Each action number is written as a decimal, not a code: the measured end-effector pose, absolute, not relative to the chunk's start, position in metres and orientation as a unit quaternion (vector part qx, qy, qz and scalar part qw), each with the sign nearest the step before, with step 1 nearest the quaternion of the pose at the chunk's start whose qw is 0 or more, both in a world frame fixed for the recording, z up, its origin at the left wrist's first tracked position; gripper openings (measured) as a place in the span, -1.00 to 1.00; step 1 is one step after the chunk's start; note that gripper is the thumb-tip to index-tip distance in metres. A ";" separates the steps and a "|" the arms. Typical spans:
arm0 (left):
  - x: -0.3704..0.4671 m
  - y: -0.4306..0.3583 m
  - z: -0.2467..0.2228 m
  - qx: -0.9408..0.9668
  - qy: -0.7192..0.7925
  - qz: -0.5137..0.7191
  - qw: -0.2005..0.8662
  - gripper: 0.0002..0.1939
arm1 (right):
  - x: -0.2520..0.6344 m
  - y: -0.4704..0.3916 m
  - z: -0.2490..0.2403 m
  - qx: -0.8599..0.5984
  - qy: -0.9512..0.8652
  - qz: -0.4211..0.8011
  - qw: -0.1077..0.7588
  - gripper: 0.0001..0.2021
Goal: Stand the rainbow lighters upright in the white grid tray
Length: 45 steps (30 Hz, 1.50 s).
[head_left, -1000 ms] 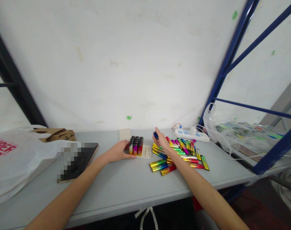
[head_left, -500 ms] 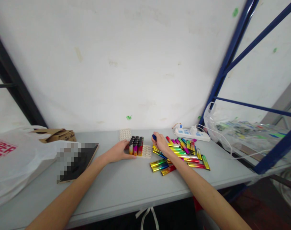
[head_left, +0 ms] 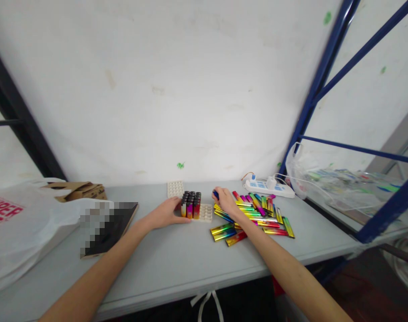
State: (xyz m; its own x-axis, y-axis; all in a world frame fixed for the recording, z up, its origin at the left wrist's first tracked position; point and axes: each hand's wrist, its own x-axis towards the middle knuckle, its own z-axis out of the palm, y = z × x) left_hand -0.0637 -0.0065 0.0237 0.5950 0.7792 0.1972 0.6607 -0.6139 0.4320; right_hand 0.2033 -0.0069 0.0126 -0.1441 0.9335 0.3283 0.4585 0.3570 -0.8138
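Several lighters point(head_left: 191, 205) with black tops and shiny multicoloured bodies stand upright in rows in a cream tray point(head_left: 206, 213) with round holes. My left hand point(head_left: 168, 212) grips this tray at its left end, the thumb along the front and the fingers behind the standing lighters. To the right of the tray, my right hand point(head_left: 226, 200) is closed round a dark blue lighter point(head_left: 215, 194), most of it hidden in the fingers. Under and beside my right wrist lies a loose pile of metallic, rainbow-coloured lighters point(head_left: 254, 219).
A second cream tray point(head_left: 175, 188) lies against the wall. At the back right is a white power strip point(head_left: 270, 188) with cables. On the left are a white plastic bag point(head_left: 32, 228), brown cardboard point(head_left: 85, 189) and a dark flat panel point(head_left: 115, 228). A blue rack post point(head_left: 311, 103) rises at right.
My right hand, with the blue lighter, has barely shifted. My left hand stays at the tray, and the standing lighters and the pile look the same.
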 end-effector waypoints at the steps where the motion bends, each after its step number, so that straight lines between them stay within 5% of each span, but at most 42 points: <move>1: -0.064 -0.006 0.024 0.879 0.409 0.186 0.157 -0.38 | 0.203 -0.007 0.013 -0.497 -0.690 0.292 0.437 -0.46; 7: -0.064 -0.006 0.023 0.875 0.407 0.202 0.167 -0.40 | 0.200 -0.010 0.013 -0.459 -0.663 0.356 0.471 -0.35; 15: -0.064 -0.006 0.022 0.868 0.413 0.207 0.183 -0.38 | 0.201 -0.010 0.011 -0.426 -0.731 0.285 0.451 -0.66; 21: -0.063 -0.007 0.023 0.867 0.420 0.202 0.180 -0.39 | 0.201 -0.011 0.010 -0.442 -0.724 0.242 0.471 -0.71; 33: -0.063 -0.006 0.022 0.866 0.414 0.206 0.188 -0.39 | 0.200 -0.013 0.012 -0.425 -0.822 0.152 0.348 -0.81; 40: -0.063 -0.007 0.024 0.873 0.408 0.202 0.178 -0.40 | 0.231 -0.018 0.031 -0.461 -0.825 0.091 0.314 -0.71; 45: -0.062 -0.008 0.026 0.872 0.424 0.188 0.157 -0.38 | 0.268 -0.015 0.031 -0.507 -0.838 0.080 0.187 -0.81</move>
